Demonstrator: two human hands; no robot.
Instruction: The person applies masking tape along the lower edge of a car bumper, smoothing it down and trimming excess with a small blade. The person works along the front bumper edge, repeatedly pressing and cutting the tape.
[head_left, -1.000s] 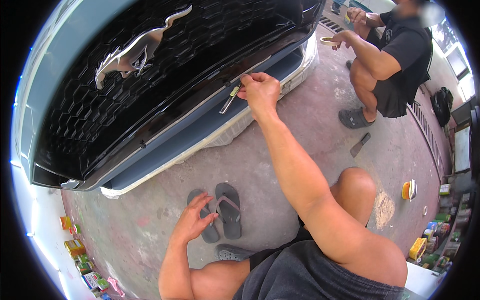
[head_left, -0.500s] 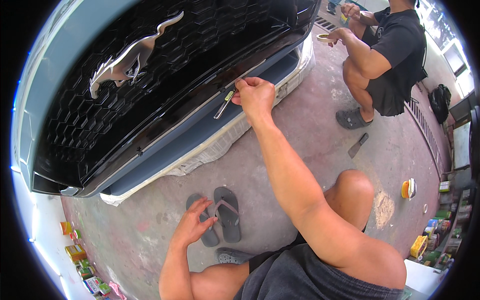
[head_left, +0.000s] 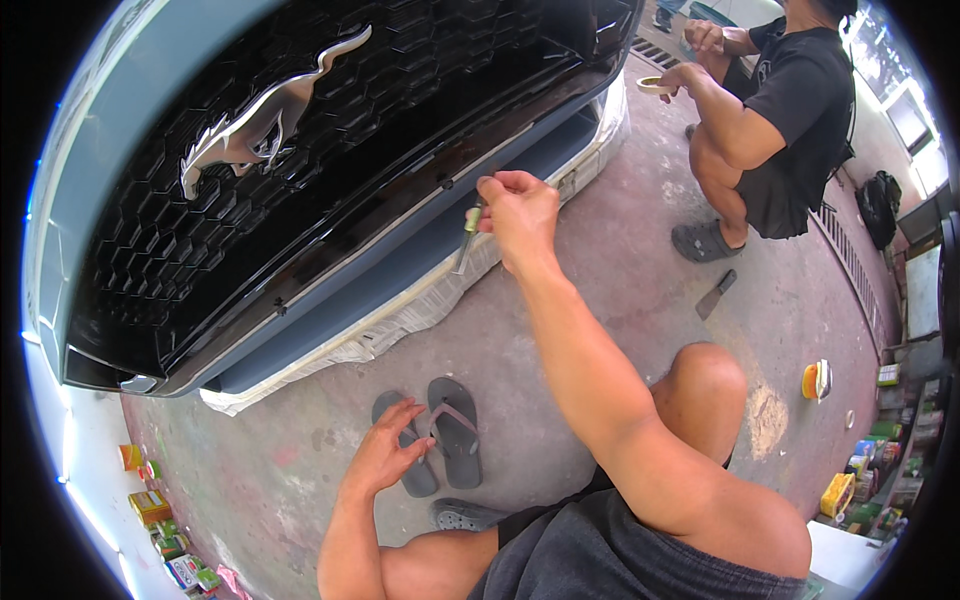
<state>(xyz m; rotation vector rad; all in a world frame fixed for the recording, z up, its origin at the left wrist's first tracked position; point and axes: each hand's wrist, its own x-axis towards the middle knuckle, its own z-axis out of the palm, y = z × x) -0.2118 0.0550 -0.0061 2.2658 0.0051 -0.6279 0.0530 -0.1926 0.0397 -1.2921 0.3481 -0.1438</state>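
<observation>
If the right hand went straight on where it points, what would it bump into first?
The right hand would probably meet the car's black front, near its lower edge; the depth between is unclear.

Dark-handled scraper (head_left: 717,293) on the floor (head_left: 620,300), black bag (head_left: 880,212) near a drain grating (head_left: 849,270).

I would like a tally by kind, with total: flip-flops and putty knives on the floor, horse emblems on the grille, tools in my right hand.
Flip-flops: 2
Putty knife: 1
Horse emblem: 1
Slim tool in your right hand: 1
Total: 5
</observation>
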